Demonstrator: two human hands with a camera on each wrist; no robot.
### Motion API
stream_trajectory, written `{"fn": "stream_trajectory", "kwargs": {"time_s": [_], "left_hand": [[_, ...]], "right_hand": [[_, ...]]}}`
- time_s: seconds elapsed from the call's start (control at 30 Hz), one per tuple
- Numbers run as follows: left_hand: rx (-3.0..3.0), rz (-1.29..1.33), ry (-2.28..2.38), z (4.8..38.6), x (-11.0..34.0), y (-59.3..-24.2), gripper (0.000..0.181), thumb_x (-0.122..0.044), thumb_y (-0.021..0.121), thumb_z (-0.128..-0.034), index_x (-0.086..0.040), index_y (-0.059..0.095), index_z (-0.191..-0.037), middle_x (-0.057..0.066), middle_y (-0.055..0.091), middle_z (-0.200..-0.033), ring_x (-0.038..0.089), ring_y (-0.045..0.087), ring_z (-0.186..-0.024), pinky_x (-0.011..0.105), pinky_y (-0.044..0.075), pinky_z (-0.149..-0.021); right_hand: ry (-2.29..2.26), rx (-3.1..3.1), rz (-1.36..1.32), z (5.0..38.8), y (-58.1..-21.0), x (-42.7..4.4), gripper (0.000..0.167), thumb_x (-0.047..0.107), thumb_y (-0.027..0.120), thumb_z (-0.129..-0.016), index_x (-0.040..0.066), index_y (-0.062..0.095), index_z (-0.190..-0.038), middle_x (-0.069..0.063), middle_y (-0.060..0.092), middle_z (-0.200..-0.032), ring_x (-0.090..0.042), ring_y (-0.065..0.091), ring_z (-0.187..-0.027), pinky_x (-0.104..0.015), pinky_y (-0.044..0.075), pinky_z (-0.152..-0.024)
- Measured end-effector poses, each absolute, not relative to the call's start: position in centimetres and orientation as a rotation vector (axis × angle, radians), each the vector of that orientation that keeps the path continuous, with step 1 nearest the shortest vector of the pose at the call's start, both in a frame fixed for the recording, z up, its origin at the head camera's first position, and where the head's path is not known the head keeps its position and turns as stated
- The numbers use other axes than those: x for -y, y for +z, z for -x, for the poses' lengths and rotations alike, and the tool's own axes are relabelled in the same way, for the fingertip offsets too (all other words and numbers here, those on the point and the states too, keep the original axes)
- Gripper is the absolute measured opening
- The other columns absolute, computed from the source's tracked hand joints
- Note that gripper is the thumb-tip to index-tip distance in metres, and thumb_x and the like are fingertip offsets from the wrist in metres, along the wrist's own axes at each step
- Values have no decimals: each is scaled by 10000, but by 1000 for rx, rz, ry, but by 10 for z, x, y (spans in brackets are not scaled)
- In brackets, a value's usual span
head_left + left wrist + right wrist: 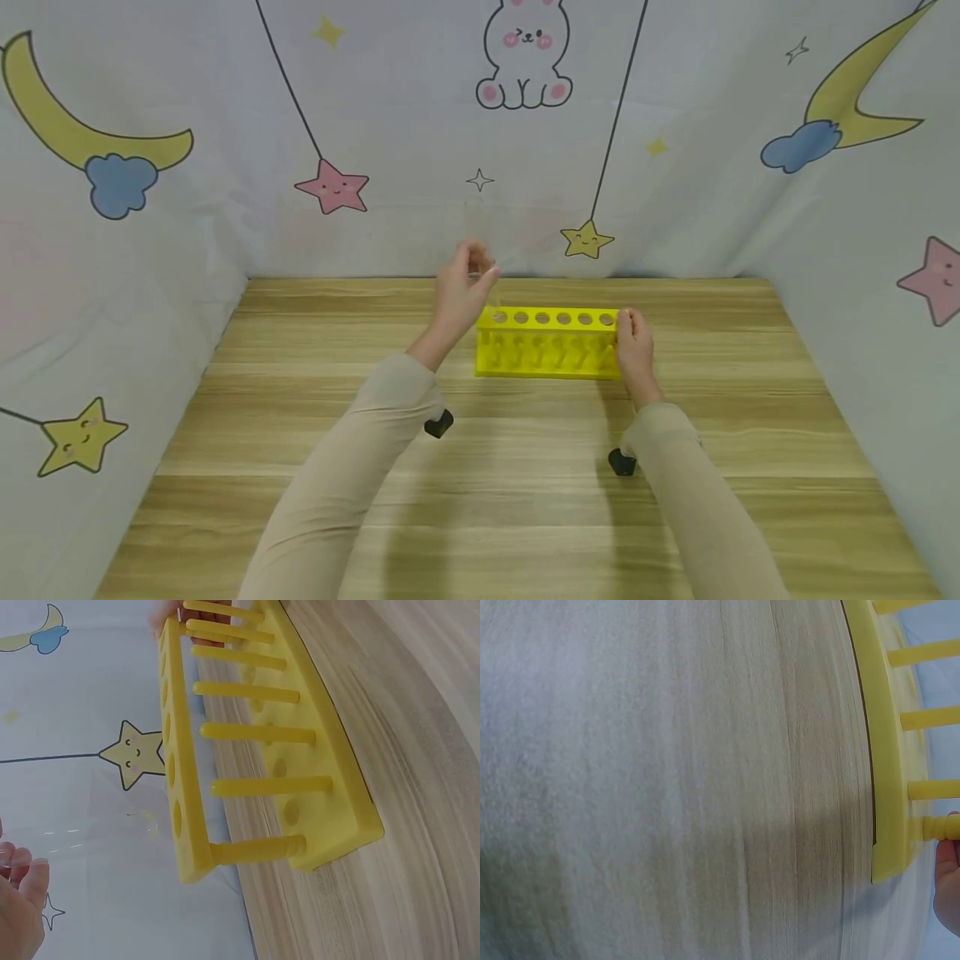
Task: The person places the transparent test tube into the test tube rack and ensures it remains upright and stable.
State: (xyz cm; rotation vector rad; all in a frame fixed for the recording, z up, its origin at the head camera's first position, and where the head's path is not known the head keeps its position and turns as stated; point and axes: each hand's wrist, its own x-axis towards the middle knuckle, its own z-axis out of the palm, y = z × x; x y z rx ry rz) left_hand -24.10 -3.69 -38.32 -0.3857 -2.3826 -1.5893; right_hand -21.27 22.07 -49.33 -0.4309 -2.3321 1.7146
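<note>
A yellow test tube rack (547, 373) stands on the wooden table, with a row of holes along its top bar and upright pegs below. At its right end my right hand (635, 346) grips the end post and top bar. My left hand (459, 290) is raised above the rack's left end, pinching a clear test tube (75, 838). The tube is see-through and its outline is faint. In the left wrist view its far end points toward the holed bar, apart from it. Fingers of the right hand (949, 889) show at the end post in the right wrist view.
The wooden table (525, 500) reaches back to a white cloth wall (420, 125) printed with stars, moons and a rabbit. Similar cloth hangs at both sides. Black wrist devices (439, 423) sit under the sleeves.
</note>
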Motion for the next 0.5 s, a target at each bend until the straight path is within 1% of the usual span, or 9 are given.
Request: {"fn": "stream_trajectory", "kwargs": {"time_s": [0.17, 0.5], "left_hand": [[2410, 387, -1569, 242, 32, -385, 279, -78, 590, -832, -37, 468, -1079, 92, 580, -916, 192, 563, -846, 265, 517, -753], [2467, 379, -1495, 244, 23, -390, 289, -120, 594, -837, -48, 468, -1087, 77, 569, -898, 173, 554, -857, 241, 514, -767]], "right_hand": [[1725, 2338, 443, 213, -494, -221, 332, 410, 334, -935, 104, 462, -945, 47, 349, -640, -64, 346, -559, -196, 322, -521], [1689, 2339, 429, 214, -494, -220, 367, 428, 319, -934, 91, 465, -949, 31, 349, -651, -74, 337, -566, -193, 310, -517]]}}
